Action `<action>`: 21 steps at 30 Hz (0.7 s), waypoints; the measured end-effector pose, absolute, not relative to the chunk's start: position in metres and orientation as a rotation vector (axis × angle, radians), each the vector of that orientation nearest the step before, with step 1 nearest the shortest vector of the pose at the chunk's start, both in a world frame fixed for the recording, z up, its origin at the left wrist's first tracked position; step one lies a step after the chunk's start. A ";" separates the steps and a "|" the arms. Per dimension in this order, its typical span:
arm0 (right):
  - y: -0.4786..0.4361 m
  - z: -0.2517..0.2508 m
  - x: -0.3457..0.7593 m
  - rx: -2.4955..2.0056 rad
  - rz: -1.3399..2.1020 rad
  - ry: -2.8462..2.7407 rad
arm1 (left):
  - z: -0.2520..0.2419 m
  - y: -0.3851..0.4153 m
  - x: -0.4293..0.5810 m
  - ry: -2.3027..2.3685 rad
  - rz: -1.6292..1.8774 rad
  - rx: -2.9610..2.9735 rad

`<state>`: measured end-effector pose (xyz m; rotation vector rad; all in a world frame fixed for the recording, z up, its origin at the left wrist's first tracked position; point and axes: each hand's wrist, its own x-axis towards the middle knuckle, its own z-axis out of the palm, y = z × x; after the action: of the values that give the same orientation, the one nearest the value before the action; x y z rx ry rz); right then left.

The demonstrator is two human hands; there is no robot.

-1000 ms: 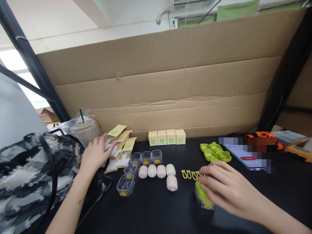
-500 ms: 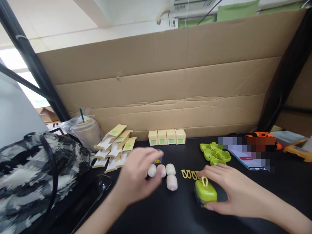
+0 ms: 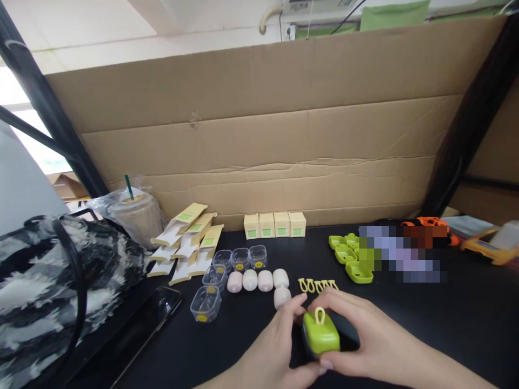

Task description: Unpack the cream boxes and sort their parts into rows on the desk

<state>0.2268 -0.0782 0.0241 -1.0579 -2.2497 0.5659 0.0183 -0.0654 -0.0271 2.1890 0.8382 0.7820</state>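
Both of my hands are around a small box with a green lid (image 3: 322,334) and a pale yellow loop on top, low in the view. My right hand (image 3: 371,332) grips it, thumb at the near edge and fingers at the far side. On the other side, my left hand (image 3: 279,346) closes on it with thumb and fingertips. Just beyond the left fingers lies a pink rounded piece (image 3: 282,297), in line with a white rounded piece (image 3: 281,278) and several similar ones. Several pale yellow loops (image 3: 310,285) lie in a row beyond the box.
Clear plastic cups (image 3: 205,303) stand to the left, and green lids (image 3: 359,272) at the right. Small cream boxes (image 3: 266,226) line the cardboard wall (image 3: 259,135). Flattened cartons (image 3: 198,243), a phone (image 3: 150,329), a bagged drink cup (image 3: 135,216) and a furry bag (image 3: 36,292) fill the left.
My left hand has moved right and nearer, from above the rounded pieces to the green-lidded box, uncovering the clear cups. My right hand has brought the box slightly left.
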 end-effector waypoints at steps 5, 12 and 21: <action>-0.080 0.022 0.226 -0.999 0.529 -2.230 | -0.018 -0.069 0.020 0.878 0.752 2.127; -0.075 0.021 0.232 -0.988 0.551 -1.996 | -0.018 -0.066 0.021 0.702 0.790 2.162; -0.069 0.010 0.237 -0.890 0.886 -1.724 | -0.025 -0.065 0.016 0.711 0.871 2.289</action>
<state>0.2370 -0.0687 0.0105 -0.8899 -1.7236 0.8855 0.0165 -0.0649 -0.0245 2.2888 0.7109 0.8713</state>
